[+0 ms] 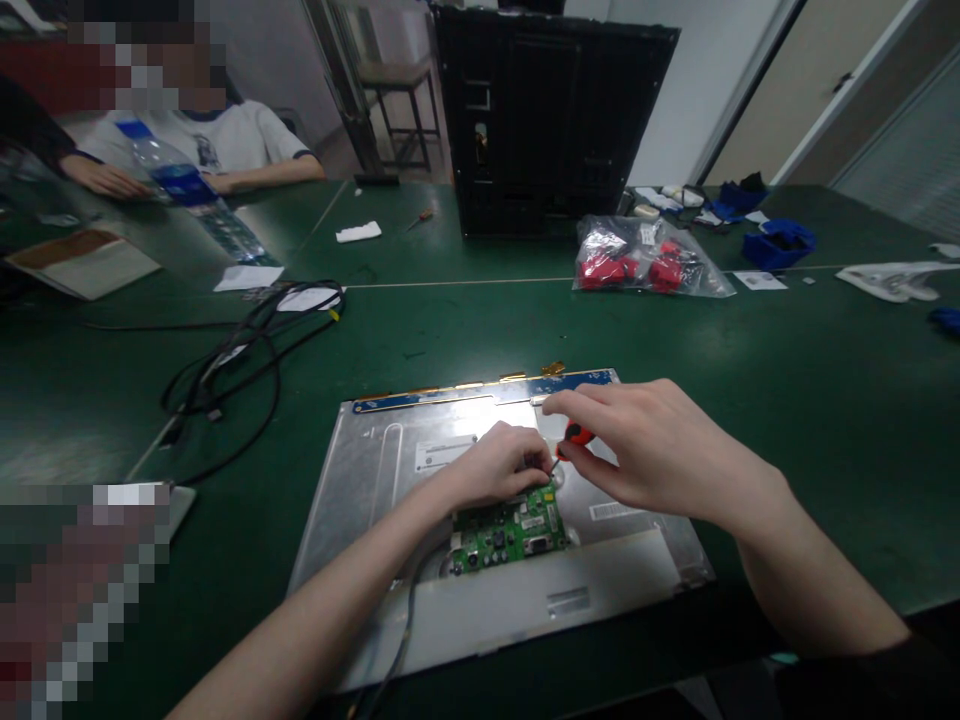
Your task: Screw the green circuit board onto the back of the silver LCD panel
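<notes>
In my right hand (637,440) is a small screwdriver (577,433) with a red and black handle, gripped between thumb and fingers. It tilts, its shaft pointing down at the upper right corner of a green circuit board (517,525). My left hand (514,462) rests over the board's top edge, fingers curled and pressed together close to the screwdriver's tip. What those fingers hold, if anything, is hidden. The board lies on the metal back of a flat display panel (360,500), which has a blue circuit strip (480,390) along its far edge.
Black cables (225,370) lie coiled to the left. Farther off, a black monitor housing (555,120) stands upright beside a clear bag of red parts (652,260). A water bottle (195,195) and a second screwdriver (421,217) are across the green table, where another person sits.
</notes>
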